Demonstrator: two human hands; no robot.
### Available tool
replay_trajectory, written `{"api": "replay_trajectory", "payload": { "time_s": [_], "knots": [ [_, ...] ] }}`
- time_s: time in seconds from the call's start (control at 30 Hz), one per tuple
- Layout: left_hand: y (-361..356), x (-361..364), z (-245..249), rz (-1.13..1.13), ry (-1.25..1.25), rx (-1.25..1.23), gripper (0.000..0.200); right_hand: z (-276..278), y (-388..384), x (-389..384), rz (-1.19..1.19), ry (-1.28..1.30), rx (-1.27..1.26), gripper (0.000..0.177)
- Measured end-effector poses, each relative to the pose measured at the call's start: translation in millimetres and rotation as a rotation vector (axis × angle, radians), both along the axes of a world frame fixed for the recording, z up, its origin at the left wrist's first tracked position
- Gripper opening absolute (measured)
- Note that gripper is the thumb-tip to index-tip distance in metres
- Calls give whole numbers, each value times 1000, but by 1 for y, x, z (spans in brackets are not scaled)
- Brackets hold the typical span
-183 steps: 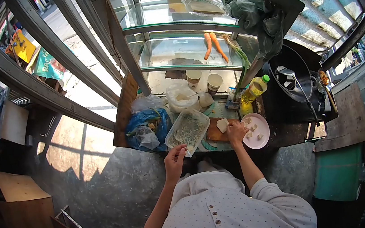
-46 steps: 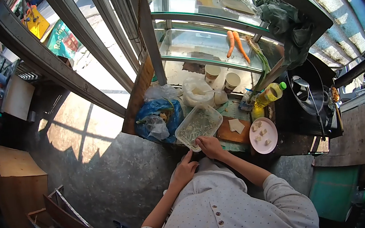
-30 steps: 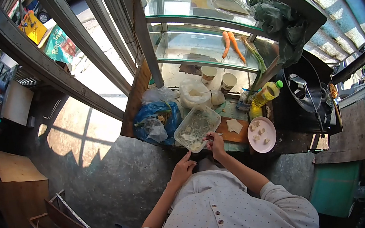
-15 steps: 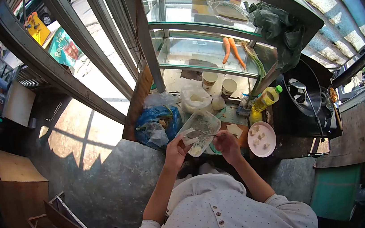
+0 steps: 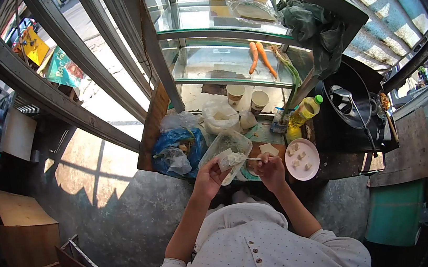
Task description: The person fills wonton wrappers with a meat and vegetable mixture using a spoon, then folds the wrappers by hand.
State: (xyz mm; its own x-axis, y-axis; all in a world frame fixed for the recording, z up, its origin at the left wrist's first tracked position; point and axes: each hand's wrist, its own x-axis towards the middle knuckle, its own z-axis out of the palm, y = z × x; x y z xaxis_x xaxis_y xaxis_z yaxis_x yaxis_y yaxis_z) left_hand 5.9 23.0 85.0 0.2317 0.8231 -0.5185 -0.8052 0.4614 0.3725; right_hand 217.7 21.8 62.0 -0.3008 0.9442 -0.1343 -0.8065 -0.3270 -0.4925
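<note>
Head view: left hand (image 5: 209, 181) pinches wrapper (image 5: 223, 156) over tub (image 5: 244, 141); right hand (image 5: 273, 172), just right of tub, grips spoon (image 5: 254, 159) with filling (image 5: 235, 158). Probably the stuffing step; next move calls for steady wrapper, clean spoon release.

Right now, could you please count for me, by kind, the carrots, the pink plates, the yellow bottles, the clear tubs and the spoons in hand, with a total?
Carrots: 2
Pink plate: 1
Yellow bottle: 1
Clear tub: 1
Spoon in the right hand: 1
Total: 6
</note>
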Motion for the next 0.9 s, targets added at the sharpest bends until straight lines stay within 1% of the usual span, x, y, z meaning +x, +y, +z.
{"api": "replay_trajectory", "payload": {
  "time_s": [0.17,0.3,0.5,0.6,0.8,0.9],
  "knots": [
    [1,1,8,-20,-22,5,27,4,-4,-1,-25,11,-42,15],
    [-1,3,12,-6,-45,-8,28,1,-5,0,-14,10,-25,15],
    [-6,10,12,84,-63,35,28,0,-8,-4,-26,-18,-31,15],
    [-8,13,16,124,-60,17,29,3,-8,-5,-27,-32,-10,16],
    [-14,16,13,175,-148,64,27,3,-8,-3,-19,-41,6,16],
    [-15,16,10,195,-140,36,27,6,-9,-3,-28,-71,17,17]
  ]
}}
